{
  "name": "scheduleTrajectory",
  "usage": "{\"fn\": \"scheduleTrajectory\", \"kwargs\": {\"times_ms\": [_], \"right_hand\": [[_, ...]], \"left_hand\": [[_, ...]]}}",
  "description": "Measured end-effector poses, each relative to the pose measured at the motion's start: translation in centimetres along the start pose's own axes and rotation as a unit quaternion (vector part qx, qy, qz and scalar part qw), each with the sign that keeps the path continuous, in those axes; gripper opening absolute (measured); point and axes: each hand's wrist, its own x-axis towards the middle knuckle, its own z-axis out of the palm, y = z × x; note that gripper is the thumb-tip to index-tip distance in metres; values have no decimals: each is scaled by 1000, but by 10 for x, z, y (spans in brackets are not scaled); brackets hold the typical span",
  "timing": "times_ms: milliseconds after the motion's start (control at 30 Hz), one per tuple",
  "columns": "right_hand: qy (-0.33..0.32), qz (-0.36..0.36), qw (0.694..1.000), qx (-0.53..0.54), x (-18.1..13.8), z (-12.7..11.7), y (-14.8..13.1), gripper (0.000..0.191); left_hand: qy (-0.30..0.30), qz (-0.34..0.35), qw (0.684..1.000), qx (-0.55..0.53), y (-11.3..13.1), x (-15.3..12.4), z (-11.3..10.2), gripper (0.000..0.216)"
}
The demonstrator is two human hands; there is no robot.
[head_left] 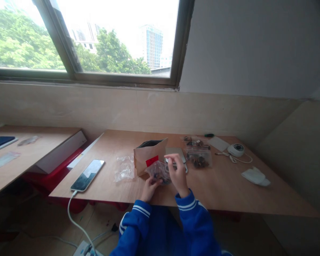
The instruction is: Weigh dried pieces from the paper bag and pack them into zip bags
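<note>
At the near edge of the worktop, left of centre, the left hand is closed on the lower edge of a clear bag with dark contents, thumb on top, presumably to steady the slack plastic. Just right of it, the right hand is raised with fingers bent and thumb close to the index finger; whether anything lies between them cannot be told. Directly behind the clear bag, a brown paper bag with a red label stands upright, mouth upward, apparently held open by its own stiff sides. Beyond the right hand and partly hidden by it lies a pale flat device. To the right, bags of dark pieces are grouped within easy reach, it seems; farther right sits a round white device. To the left are empty-looking clear packaging and a phone, near the edge probably because of its cable.
</note>
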Motion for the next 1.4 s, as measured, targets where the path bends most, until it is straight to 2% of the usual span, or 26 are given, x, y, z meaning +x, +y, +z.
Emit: {"fn": "scheduleTrajectory", "kwargs": {"times_ms": [33,133,200,300,433,533,667,800,967,1100,1267,1400], "right_hand": [[-8,32,999,6,-10,-2,9,20],[-104,99,990,3,-33,-5,41,19],[-162,107,981,-8,-41,-4,60,19],[-193,107,975,13,-47,2,77,17],[-201,132,968,71,-54,11,78,27],[-202,136,967,72,-57,13,73,33],[-197,148,966,75,-56,12,74,28],[-174,180,961,114,-55,9,81,30],[-175,197,956,130,-56,8,84,16],[-159,195,957,146,-55,7,80,27],[-155,214,958,115,-52,-1,74,27],[-160,217,956,112,-47,-17,69,27]], "left_hand": [[-3,1,1000,3,1,0,0,26],[-14,4,1000,10,1,1,-2,25],[-23,8,1000,13,-2,2,-4,25],[-25,11,999,18,-8,4,-7,27],[-26,24,999,31,-14,6,-11,26],[-37,35,998,38,-13,5,-12,23],[-19,29,998,46,-10,4,-11,23],[-19,16,999,41,-9,4,-10,29],[-21,8,999,26,-12,4,-11,31],[-29,3,999,18,-10,4,-9,32],[-33,-1,999,-11,-2,1,-4,33],[-30,-14,999,-31,2,0,-2,33]]}}
